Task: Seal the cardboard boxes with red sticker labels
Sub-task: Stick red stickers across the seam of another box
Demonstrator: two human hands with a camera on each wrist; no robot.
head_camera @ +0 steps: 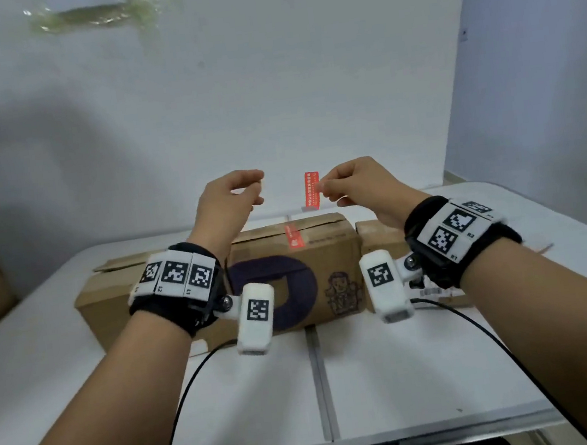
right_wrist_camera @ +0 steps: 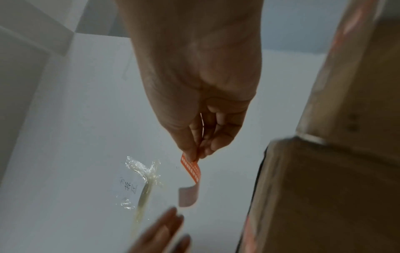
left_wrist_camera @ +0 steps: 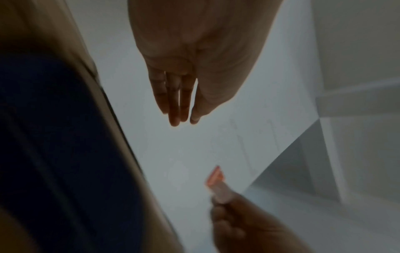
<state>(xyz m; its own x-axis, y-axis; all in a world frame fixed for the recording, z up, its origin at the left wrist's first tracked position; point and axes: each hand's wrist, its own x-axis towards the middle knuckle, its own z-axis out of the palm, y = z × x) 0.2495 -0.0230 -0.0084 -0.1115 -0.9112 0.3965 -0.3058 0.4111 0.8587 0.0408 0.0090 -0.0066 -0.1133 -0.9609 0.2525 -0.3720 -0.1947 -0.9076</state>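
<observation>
Red sticker (head_camera: 312, 189): hangs upright, we pinch it in our right hand (head_camera: 356, 187)
Left hand (head_camera: 231, 199): loosely curled, empty, just beside it
Box seam (head_camera: 318, 222): right below both hands

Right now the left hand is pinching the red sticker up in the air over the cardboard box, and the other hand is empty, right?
Not quite. The right hand pinches the red sticker, and the left hand is the empty one. The head view shows it, and the right wrist view shows those fingers on the sticker. The rest is right: it is held up in the air over the cardboard box.
</observation>
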